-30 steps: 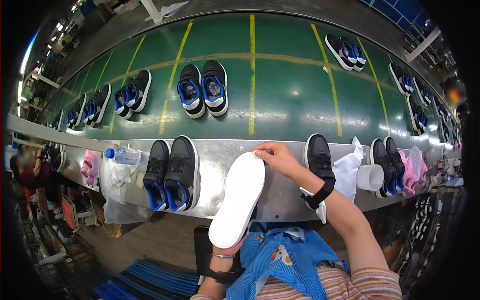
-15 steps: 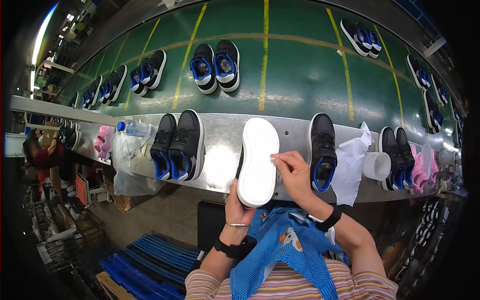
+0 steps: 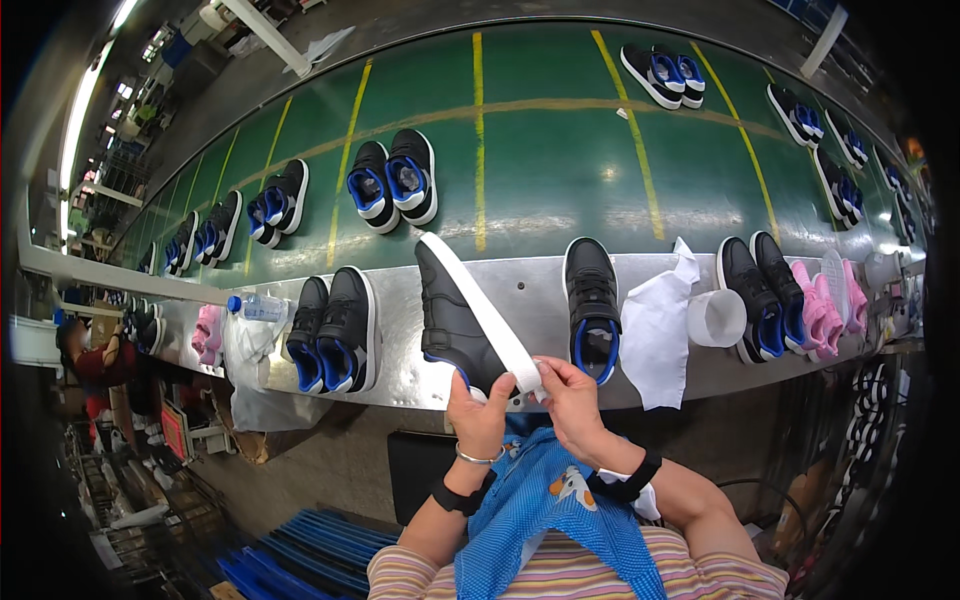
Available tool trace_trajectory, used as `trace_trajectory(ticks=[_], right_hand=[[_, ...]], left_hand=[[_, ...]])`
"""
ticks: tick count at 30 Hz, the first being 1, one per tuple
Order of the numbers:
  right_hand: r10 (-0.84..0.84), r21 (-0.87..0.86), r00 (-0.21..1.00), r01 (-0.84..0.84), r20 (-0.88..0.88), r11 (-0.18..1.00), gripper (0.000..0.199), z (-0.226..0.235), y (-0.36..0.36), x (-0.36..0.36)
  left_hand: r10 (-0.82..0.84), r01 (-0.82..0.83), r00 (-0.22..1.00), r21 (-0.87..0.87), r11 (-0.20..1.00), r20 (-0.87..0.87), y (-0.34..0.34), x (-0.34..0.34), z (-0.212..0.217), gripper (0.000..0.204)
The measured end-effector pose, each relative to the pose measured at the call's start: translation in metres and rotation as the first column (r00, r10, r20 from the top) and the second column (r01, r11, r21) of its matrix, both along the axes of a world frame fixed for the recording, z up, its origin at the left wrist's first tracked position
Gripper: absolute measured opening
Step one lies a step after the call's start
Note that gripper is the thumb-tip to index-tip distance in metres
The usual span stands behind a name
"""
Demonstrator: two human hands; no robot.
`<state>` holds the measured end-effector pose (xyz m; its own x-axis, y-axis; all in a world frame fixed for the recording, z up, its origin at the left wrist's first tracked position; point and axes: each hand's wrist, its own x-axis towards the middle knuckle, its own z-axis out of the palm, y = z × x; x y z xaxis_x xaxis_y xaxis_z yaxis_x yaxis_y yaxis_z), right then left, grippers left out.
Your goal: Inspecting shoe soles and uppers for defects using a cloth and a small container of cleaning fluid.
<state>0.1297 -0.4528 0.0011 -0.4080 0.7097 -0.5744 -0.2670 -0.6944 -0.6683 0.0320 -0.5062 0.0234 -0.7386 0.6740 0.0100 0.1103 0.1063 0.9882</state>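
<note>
Head view. Shows a black low-top sneaker [image 3: 455, 322] tipped on its side over the metal ledge [image 3: 402, 290], toe toward the green work surface [image 3: 540, 190], heel toward the body. Presents the white outsole [image 3: 490, 315] obliquely to the right and the dark upper to the left, with blue lining just visible at the collar. Does not reveal clearly whether the toe touches the ledge.

Supports the heel from below with the left hand [image 3: 478, 418], wrapped closed around it, thumb raised along the collar side. Pinches the heel end of the outsole with the right hand [image 3: 572, 400], thumb and forefinger drawn together on its edge, just beside the left fingers.

Includes, right of the held shoe, a single matching sneaker [image 3: 592, 285], then a crumpled white sheet [image 3: 655, 325], a white cylindrical container [image 3: 716, 318], a pair of black sneakers [image 3: 765, 290] and pink shoes [image 3: 820, 310]. Includes, to the left, another black pair [image 3: 345, 315], a blue-capped bottle [image 3: 262, 307] near a clear plastic bag [image 3: 250, 365], and pink footwear [image 3: 207, 335]. Displays further black pairs [image 3: 392, 182] beyond, on the green surface between yellow lines [image 3: 479, 150].
</note>
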Motion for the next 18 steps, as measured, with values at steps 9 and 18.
trace_trajectory(ticks=[9, 18], right_hand=[[-0.181, -0.321, 0.966, 0.115, -0.184, 0.940, 0.020, 0.020, 0.006, 0.030], [-0.222, -0.069, 0.972, 0.216, -0.077, 0.974, 0.020, 0.028, 0.025, 0.133]], left_hand=[[-0.229, 0.147, 0.789, -0.187, 0.971, -0.570, 0.004, 0.003, -0.012, 0.025], [-0.676, 0.201, 0.433, -0.668, 0.717, -0.596, 0.024, 0.031, -0.068, 0.040]])
